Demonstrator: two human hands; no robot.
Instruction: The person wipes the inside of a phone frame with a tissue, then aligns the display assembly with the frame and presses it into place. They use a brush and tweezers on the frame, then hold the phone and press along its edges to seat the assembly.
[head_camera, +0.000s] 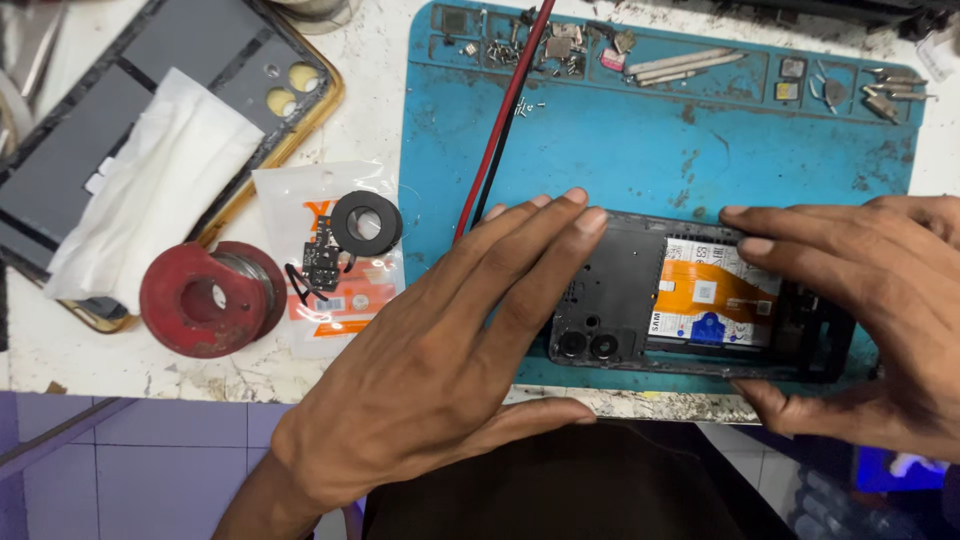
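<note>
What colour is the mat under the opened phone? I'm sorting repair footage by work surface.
Blue, worn and stained. The mat shows best in the head view, under the opened phone.

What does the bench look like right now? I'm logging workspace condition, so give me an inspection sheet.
Surface: worn blue mat on a stained white table.
Job's things: opened phone, back off, lying on the mat.
Clutter: red solder spool, white cloth, parts packet, black ring, screws.
Hands: left hand and right hand press flat on the phone.
Cables: red and black wires cross the mat.
Surroundings: tiled floor.
</note>
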